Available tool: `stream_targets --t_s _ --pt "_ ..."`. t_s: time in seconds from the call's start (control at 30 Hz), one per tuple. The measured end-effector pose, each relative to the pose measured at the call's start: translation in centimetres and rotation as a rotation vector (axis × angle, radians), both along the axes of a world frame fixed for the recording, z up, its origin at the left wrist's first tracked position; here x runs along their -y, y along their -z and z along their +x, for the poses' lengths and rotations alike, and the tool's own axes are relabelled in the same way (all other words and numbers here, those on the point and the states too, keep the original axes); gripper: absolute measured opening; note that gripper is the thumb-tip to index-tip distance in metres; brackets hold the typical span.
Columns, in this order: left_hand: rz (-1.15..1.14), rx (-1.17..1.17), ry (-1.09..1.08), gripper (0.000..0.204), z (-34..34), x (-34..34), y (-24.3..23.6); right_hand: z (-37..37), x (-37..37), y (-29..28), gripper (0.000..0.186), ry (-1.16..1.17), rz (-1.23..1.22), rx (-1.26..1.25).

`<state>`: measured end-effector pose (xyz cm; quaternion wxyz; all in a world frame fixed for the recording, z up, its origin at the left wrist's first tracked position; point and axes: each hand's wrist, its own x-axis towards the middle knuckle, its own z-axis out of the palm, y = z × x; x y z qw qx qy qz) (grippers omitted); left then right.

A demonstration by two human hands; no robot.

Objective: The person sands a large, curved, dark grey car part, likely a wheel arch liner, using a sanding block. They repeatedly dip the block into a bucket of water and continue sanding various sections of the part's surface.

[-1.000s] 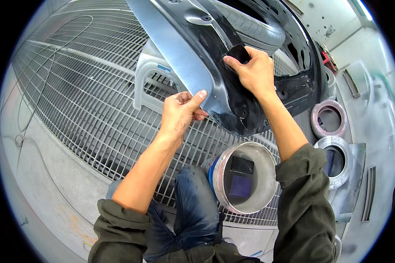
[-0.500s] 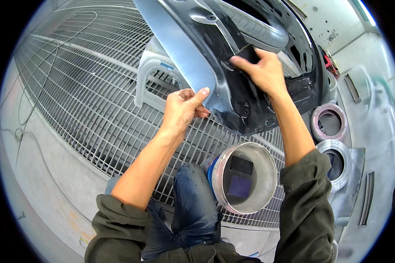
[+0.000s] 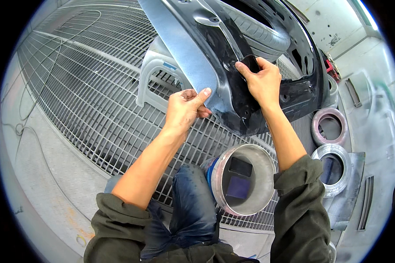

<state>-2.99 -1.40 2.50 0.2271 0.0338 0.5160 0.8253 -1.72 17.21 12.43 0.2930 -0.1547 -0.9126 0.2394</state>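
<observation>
Now right hand (image 3: 265, 84), gripping pad (image 3: 251, 63), has slid slightly bodyward over panel (image 3: 221, 61) beneath; left hand (image 3: 182, 108) still pinches edge (image 3: 213, 102), likely steadying.

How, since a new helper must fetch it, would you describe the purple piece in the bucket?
Find the large dark panel with the blue-grey edge. Below it in view, right of the jeans-clad knee, stands a round bucket. Of the two flat rectangles inside, choose the purple piece, lower in view; its neighbour is black.
</observation>
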Motion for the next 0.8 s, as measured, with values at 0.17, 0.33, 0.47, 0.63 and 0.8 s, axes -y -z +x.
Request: stream_targets --t_s 0.17,0.33,0.47,0.63,0.8 --pt "0.008 -0.011 0.005 0.040 -0.3 -0.1 0.1 -0.8 -0.4 -0.9 0.031 -0.066 0.053 0.046" --pt "-0.004 -0.011 0.008 0.041 0.0 0.2 -0.7 -0.9 -2.1 -1.6 0.031 -0.274 -0.173 0.113" --pt "0.020 -0.024 -0.014 0.039 -0.2 0.0 -0.2 -2.6 -1.3 -0.8 0.036 -0.235 0.010 0.096" --pt "-0.001 -0.011 0.001 0.039 0.0 0.2 -0.2 -1.9 -0.2 -0.7 0.028 -0.041 0.123 0.000" --pt "-0.011 -0.021 0.026 0.038 0.0 0.1 -0.5 -2.5 -0.9 -0.9 0.025 -0.150 -0.084 0.078"
